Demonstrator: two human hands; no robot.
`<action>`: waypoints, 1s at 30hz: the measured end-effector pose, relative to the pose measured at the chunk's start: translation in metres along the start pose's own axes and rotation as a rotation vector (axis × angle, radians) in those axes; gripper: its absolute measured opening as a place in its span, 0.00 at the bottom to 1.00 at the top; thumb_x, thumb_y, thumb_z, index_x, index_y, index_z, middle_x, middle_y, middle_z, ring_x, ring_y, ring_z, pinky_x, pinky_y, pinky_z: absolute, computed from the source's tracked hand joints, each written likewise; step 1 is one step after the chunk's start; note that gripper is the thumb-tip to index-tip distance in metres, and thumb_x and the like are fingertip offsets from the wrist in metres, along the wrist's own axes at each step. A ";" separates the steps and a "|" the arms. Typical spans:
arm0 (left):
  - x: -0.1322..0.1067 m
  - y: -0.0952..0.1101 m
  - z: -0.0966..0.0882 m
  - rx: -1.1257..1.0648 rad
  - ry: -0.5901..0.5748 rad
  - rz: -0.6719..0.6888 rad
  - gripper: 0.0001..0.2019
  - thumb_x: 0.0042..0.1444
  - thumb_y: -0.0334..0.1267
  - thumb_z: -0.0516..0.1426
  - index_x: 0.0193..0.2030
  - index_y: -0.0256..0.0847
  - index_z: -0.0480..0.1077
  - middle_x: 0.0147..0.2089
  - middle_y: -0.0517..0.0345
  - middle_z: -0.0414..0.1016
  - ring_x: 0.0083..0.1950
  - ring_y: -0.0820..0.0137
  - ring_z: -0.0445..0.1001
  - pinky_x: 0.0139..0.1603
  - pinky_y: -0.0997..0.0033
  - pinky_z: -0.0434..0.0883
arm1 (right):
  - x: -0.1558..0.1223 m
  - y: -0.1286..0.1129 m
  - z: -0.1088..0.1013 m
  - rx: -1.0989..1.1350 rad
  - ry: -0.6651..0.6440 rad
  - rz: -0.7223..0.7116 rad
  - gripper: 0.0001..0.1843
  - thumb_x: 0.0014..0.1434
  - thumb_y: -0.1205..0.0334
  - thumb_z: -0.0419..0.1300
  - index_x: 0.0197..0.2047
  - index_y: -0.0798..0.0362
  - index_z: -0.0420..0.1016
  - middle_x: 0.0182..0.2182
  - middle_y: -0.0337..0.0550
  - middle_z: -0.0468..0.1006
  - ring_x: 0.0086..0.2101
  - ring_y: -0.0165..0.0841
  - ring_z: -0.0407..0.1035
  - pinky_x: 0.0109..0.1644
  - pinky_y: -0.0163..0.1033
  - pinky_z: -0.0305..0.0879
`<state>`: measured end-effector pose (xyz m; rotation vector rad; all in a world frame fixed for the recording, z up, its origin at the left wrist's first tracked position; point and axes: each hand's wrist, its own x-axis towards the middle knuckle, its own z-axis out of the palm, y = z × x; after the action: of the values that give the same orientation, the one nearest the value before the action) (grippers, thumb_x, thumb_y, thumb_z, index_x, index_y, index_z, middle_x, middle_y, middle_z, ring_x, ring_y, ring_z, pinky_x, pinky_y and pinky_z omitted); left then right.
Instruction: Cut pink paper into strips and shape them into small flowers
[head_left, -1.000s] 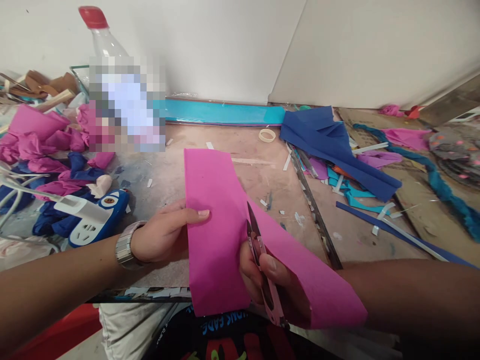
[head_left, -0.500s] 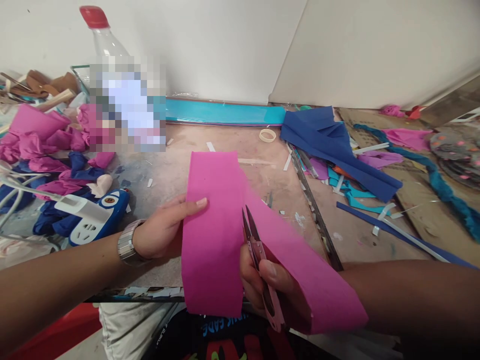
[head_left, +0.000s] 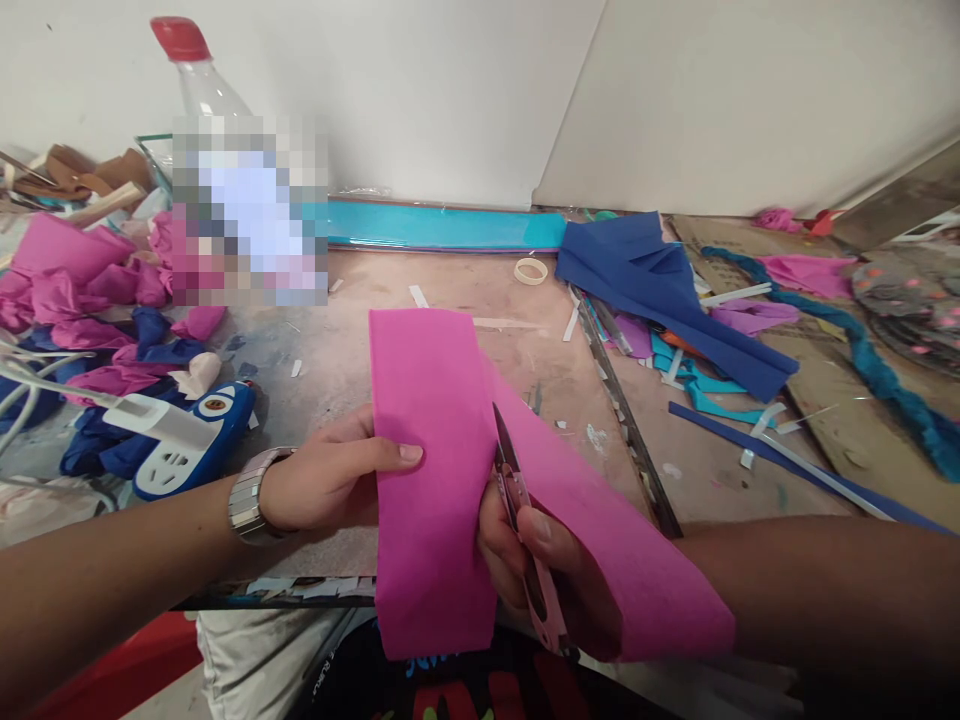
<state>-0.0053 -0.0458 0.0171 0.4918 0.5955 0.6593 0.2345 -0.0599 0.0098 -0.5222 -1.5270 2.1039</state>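
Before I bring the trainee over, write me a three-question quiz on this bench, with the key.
1. Which tool is in the right hand? a) a brush b) scissors c) a pencil
2. True or false: the left thumb lies on the face of the pink strip.
3. Fill the gap: the power strip beyond the left forearm is white and ____.

Key: 1 b; 2 true; 3 blue.
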 end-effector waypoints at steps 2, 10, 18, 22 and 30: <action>-0.001 0.000 0.000 0.010 0.006 0.012 0.12 0.58 0.31 0.63 0.49 0.37 0.76 0.46 0.46 0.83 0.43 0.59 0.83 0.43 0.62 0.79 | -0.001 0.000 0.001 0.019 0.030 -0.005 0.26 0.70 0.41 0.50 0.30 0.54 0.68 0.19 0.37 0.69 0.21 0.26 0.64 0.23 0.30 0.59; 0.008 0.001 0.004 0.020 0.018 0.157 0.18 0.60 0.46 0.63 0.53 0.38 0.76 0.50 0.44 0.82 0.46 0.56 0.83 0.46 0.61 0.79 | -0.004 0.005 0.004 0.206 -0.041 0.098 0.24 0.69 0.41 0.53 0.33 0.53 0.64 0.20 0.34 0.69 0.18 0.23 0.61 0.20 0.28 0.56; 0.009 0.001 0.005 -0.004 0.137 0.097 0.10 0.58 0.38 0.65 0.44 0.34 0.78 0.38 0.47 0.83 0.35 0.62 0.82 0.38 0.65 0.79 | -0.004 -0.003 0.001 0.156 -0.069 0.088 0.24 0.69 0.40 0.53 0.34 0.53 0.65 0.21 0.35 0.70 0.20 0.25 0.63 0.23 0.30 0.60; 0.006 -0.002 0.007 -0.004 0.082 0.094 0.07 0.57 0.35 0.66 0.42 0.35 0.79 0.40 0.47 0.84 0.38 0.62 0.83 0.41 0.64 0.80 | -0.003 -0.007 -0.001 0.074 -0.033 0.067 0.26 0.69 0.40 0.52 0.33 0.55 0.69 0.21 0.37 0.71 0.21 0.26 0.66 0.25 0.30 0.62; 0.006 -0.001 0.008 0.005 -0.022 0.108 0.08 0.60 0.34 0.64 0.46 0.39 0.80 0.40 0.50 0.84 0.38 0.63 0.83 0.41 0.66 0.80 | 0.000 -0.011 -0.002 0.024 -0.019 0.008 0.25 0.70 0.43 0.51 0.32 0.55 0.70 0.22 0.38 0.71 0.22 0.25 0.65 0.25 0.30 0.62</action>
<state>0.0042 -0.0446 0.0206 0.5385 0.5525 0.7543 0.2377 -0.0559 0.0200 -0.5020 -1.5099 2.1362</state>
